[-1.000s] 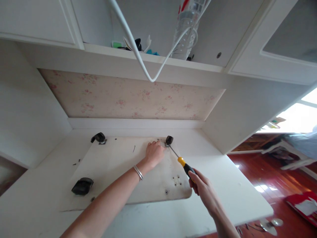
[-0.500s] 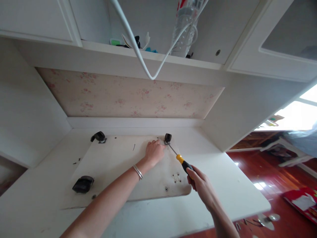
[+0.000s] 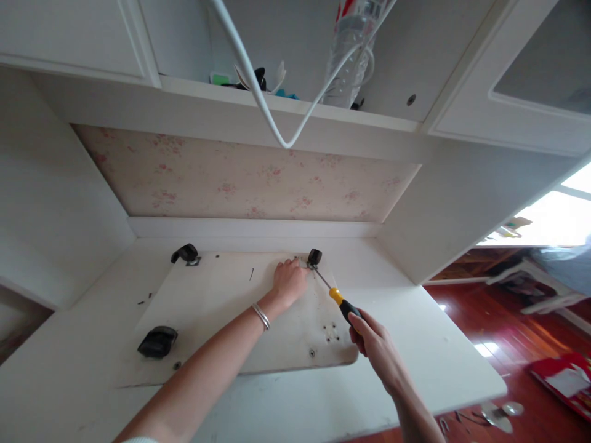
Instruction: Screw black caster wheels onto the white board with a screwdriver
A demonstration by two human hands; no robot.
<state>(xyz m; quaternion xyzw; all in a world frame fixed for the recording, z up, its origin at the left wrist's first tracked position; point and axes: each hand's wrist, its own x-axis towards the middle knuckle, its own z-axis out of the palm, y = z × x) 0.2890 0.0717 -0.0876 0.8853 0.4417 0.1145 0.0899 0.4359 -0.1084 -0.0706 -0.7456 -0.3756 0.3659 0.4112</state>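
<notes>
My right hand (image 3: 369,332) is wrapped round the black-and-yellow handle of a screwdriver (image 3: 344,303). Its shaft slants up and left, with the tip at the mounting plate of a black caster (image 3: 314,256) at the back right of a white board (image 3: 231,320). Close beside that plate, my left hand (image 3: 290,284) has its fingers bent and drawn together against the board; whatever they pinch is hidden. Two more black casters, one at the back left (image 3: 187,252) and one at the front left (image 3: 157,341), stand on the board. The front-right corner shows bare screw holes (image 3: 331,333).
The board lies on a white desktop (image 3: 406,357). A loose screw (image 3: 252,274) is on the board, with small dark pieces (image 3: 144,300) left of it. A white cable (image 3: 277,132) hangs in front of the shelf, where a plastic bottle (image 3: 348,61) stands. A red case (image 3: 566,384) lies on the floor.
The view has shifted very slightly. Both hands, the screwdriver and the casters keep the same positions relative to each other, with the tip still at the caster plate.
</notes>
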